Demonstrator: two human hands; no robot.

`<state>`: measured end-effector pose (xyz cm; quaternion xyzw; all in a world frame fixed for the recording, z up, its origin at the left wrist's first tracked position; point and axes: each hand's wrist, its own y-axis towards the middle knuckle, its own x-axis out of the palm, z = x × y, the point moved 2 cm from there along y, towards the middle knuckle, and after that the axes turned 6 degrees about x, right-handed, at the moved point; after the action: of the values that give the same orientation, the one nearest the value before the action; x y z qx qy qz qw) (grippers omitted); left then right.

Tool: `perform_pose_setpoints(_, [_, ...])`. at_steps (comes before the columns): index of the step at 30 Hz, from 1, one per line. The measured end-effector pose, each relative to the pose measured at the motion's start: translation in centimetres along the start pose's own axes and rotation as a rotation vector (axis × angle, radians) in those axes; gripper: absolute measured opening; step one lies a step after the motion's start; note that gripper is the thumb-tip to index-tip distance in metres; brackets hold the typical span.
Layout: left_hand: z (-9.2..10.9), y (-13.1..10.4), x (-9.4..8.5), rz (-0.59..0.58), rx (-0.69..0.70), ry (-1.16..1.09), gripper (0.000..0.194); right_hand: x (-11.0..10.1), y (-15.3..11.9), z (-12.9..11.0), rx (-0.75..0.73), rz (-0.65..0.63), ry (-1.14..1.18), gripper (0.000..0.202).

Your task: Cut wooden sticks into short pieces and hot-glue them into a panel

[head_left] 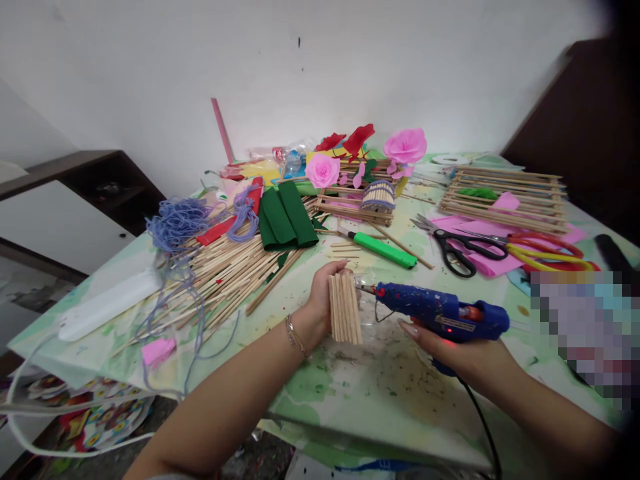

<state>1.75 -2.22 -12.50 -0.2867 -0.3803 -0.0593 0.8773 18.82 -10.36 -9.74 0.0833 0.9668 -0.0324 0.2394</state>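
Observation:
My left hand (320, 300) is closed on a small panel of wooden sticks (345, 310), laid side by side, near the table's front. The panel hides most of its fingers. My right hand (450, 350) wraps round a blue hot glue gun (425, 307) with a small red light glowing on its side. The gun's nozzle points left and reaches the panel's upper right edge; whether it touches cannot be made out. A clear plastic piece (367, 300) lies just behind the panel and nozzle. Beyond them rests a green utility knife (385, 250).
Black scissors (450, 247) and red-yellow handled scissors (545, 250) lie right, before a stick frame (505, 197). Loose sticks (235, 280), purple yarn (180, 223) and green paper (287, 217) cover the left. Paper flowers (323, 171) stand at the back. The gun's black cord (480, 413) hangs over the front edge.

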Motion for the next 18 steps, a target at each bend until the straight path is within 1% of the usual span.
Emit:
perform_pose_setpoints(5, [0.11,-0.10,0.11,0.030,-0.004,-0.017,0.047,-0.06,-0.16,0.06,0.030,0.007,-0.013,0.023])
perform_pose_setpoints(11, [0.37,-0.60,0.36,0.092,-0.019,0.005,0.046,0.01,-0.10,-0.46,-0.001,-0.057,0.048,0.019])
perform_pose_setpoints(18, [0.50,-0.75,0.58,0.095,-0.028,-0.009,0.042,0.02,-0.06,-0.62,-0.013,-0.078,0.065,0.016])
